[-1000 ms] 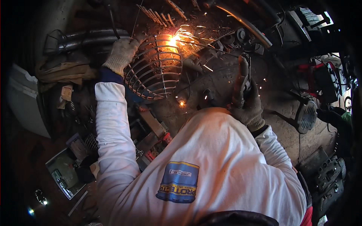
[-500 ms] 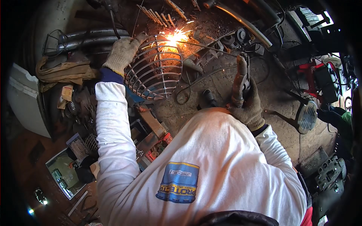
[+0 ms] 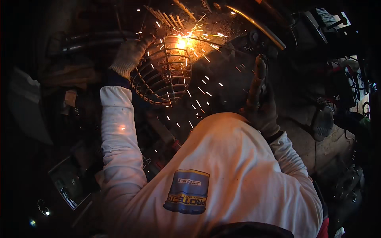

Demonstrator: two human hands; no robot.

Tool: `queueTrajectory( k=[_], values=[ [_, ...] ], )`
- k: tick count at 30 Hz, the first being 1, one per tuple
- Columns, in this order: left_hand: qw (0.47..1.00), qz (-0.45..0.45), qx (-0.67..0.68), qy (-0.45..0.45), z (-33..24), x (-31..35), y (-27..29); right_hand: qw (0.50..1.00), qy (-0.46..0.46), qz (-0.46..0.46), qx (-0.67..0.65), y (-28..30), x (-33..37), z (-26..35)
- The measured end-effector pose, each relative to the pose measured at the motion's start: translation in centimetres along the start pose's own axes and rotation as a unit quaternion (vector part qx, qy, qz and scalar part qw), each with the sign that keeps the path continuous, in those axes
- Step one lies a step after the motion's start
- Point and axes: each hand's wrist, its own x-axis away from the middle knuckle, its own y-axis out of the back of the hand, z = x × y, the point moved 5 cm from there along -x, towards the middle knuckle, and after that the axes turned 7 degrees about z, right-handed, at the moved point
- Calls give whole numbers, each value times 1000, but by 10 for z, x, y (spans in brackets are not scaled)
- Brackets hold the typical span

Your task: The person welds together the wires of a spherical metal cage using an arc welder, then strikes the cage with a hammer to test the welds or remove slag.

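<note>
A rounded cage of metal bars, like a wire basket, lies in front of me. My left hand, in a knit glove, grips its upper left edge; the fingertips are dim. At the cage's far end a bright welding arc throws sparks. My right hand, also gloved, is closed around a welding electrode holder. A thin electrode runs from the holder leftward to the arc.
Several short rods lie beyond the arc. A curved metal tube is at the far right. Dim metal pipes lie past my left hand. A perforated metal piece is on the right. Sparks fall between my arms.
The picture has darkened around the arc, and many more sparks fly toward me. The electrode holder has tilted slightly to the right. My left hand and the cage hold nearly the same place.
</note>
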Motion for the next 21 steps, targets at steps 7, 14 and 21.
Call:
queueTrajectory(
  k=[7,14,21],
  values=[
    [995,0,-83,51,-21,12,7,932,-262,-23,-248,-5,24,-18],
    [995,10,-82,62,-36,18,8,944,-245,-24,-221,-2,24,-23],
    [983,34,-179,-9,-38,23,6,940,-273,-19,-202,-5,25,-25]
  ],
)
